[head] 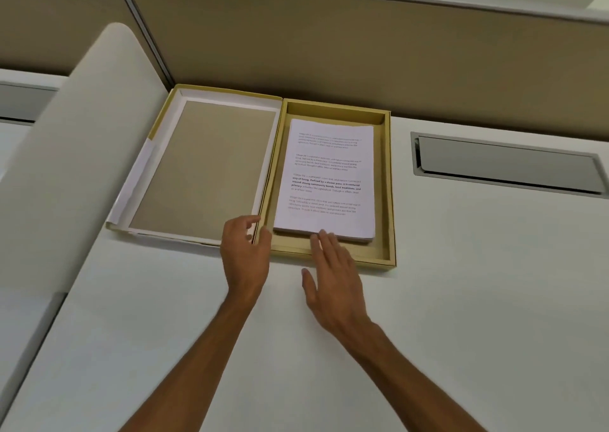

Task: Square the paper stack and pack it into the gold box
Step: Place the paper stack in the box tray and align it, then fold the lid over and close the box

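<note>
I see the gold box [389, 200] lying open on the white desk [461, 299], pushed back near the tan partition wall [329, 45]. Its tray is a shallow gold-walled rectangle, and the paper stack [326, 177] lies flat inside it. The stack is white, a fair number of sheets thick judging by the layered near edge, and its top sheet carries four short blocks of printed text, the third one partly in bold. The sheets look fairly even along the sides, though the near edge shows slight stepping. The stack sits toward the left and middle of the tray, with bare gold floor showing at the far end, along the right side and along the near end.

Just left of the tray, touching it, I see the box lid [204, 167] lying upside down, with white inner walls and a plain brown cardboard panel.

My left hand [245, 253] is at the near corner where lid and tray meet, fingers curled loosely with the thumb against the tray's left wall; I cannot tell whether it actually grips it. My right hand [333, 276] is open and flat, fingers together, fingertips at the near edge of the stack, thumb held out to the side.

A recessed grey cable hatch [507, 164] sits in the desk to the right, well apart from the box.
</note>
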### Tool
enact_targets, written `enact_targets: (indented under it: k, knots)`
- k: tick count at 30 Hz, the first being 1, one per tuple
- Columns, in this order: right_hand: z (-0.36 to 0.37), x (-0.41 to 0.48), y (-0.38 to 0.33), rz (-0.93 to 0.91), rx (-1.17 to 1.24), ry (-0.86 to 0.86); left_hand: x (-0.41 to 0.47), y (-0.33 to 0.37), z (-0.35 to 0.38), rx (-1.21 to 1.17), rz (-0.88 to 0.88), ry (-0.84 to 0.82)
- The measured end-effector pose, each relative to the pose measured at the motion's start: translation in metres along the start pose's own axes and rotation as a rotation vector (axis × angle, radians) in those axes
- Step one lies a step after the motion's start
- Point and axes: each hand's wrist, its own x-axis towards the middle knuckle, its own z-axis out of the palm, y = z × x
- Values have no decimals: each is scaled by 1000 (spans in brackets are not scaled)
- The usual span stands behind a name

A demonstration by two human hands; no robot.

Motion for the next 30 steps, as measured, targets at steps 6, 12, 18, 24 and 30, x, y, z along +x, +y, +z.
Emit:
enact_targets:
  k: [6, 12, 18, 24, 30]
  knots:
    - [31, -10, -11, -17, -232, -56, -3, -24, -18, -197, -451, 271]
    - [36, -7, -15, -1, -257, -25, 24, -36, -20, -387, -779, 210]
    - [36, -7, -17, 19, -250, -30, 26, -34, -15, -413, -689, 250]
    - [32, -8, -18, 22, -216, -19, 10, -37, -14, -381, -529, 279]
    - [29, -10, -19, 14, -213, -30, -1, -38, -20, -353, -327, 218]
